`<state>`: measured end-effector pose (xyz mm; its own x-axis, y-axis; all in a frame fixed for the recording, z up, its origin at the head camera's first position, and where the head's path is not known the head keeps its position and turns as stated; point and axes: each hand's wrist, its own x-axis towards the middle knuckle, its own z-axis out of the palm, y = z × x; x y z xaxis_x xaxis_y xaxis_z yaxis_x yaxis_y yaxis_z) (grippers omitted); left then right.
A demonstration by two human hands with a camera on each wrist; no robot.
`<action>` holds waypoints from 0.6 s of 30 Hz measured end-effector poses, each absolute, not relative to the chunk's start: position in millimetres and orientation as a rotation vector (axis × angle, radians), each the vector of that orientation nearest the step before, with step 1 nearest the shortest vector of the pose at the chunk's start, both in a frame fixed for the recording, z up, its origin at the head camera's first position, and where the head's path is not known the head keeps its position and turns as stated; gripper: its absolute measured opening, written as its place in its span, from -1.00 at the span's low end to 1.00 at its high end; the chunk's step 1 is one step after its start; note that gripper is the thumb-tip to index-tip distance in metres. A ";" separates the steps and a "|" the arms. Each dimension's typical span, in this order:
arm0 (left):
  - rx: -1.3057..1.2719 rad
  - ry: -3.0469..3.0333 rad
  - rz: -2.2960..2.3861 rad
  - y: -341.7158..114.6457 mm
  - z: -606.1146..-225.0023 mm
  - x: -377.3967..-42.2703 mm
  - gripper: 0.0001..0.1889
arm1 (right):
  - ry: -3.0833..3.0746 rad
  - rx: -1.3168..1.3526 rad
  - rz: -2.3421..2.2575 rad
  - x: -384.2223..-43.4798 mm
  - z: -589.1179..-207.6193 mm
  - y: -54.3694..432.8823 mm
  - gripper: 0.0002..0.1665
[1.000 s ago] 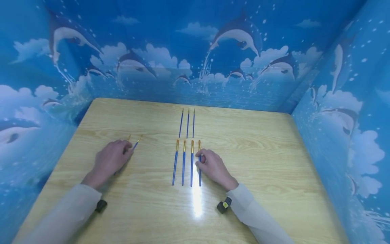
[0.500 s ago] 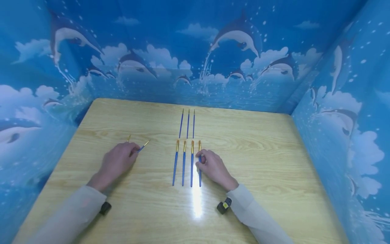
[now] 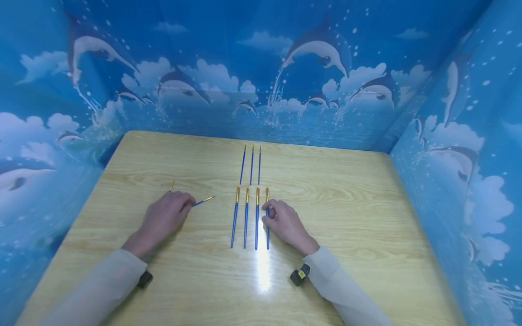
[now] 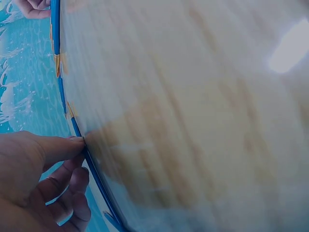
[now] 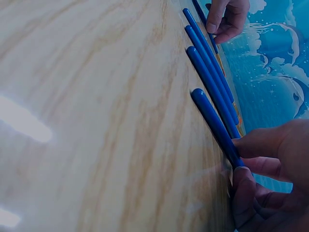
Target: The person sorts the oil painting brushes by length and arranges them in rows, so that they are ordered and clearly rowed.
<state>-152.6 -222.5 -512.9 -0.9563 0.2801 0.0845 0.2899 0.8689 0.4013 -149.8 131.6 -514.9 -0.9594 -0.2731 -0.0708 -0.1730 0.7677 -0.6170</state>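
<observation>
My left hand (image 3: 165, 219) pinches a thin blue paintbrush (image 3: 204, 200) between thumb and fingers, its gold ferrule pointing right. In the left wrist view the same paintbrush (image 4: 96, 174) slants past the thumb tip, low over the wood. Another paintbrush (image 3: 172, 185) pokes out beyond the left knuckles, mostly hidden. My right hand (image 3: 287, 224) pinches the rightmost paintbrush (image 3: 268, 237) of a front row. The right wrist view shows thumb and fingertips on either side of this blue handle (image 5: 212, 118). Its neighbour in the row is a wider paintbrush (image 3: 257, 226), lying bristles away from me.
Three slimmer paintbrushes, the middle one (image 3: 251, 167) among them, lie side by side behind the front row. Wood-grain table (image 3: 350, 203) extends to both sides. Blue dolphin-print cloth (image 3: 261, 113) stands along its back and sides.
The left hand has moved right, and its paintbrush has swung clockwise from slanting away to pointing nearly rightward. The right hand stays on its paintbrush.
</observation>
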 end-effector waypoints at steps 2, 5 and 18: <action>-0.499 -2.984 -0.640 -221.9 -513.5 -152.6 -0.79 | 2.803 -0.357 -0.955 -149.8 -514.6 131.7 -0.66; -0.551 -2.949 -0.610 -221.4 -514.1 -152.3 -0.79 | 2.801 -0.358 -0.958 -149.8 -514.5 132.1 -0.66; -0.582 -2.969 -0.564 -218.9 -508.1 -152.1 -0.79 | 2.795 -0.364 -0.965 -150.8 -515.9 132.7 -0.65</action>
<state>-152.1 -218.9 -508.1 -0.9265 0.3527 0.1311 0.3763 0.8614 0.3411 -150.8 132.7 -515.9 -0.9572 -0.2802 -0.0727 -0.1758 0.7620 -0.6233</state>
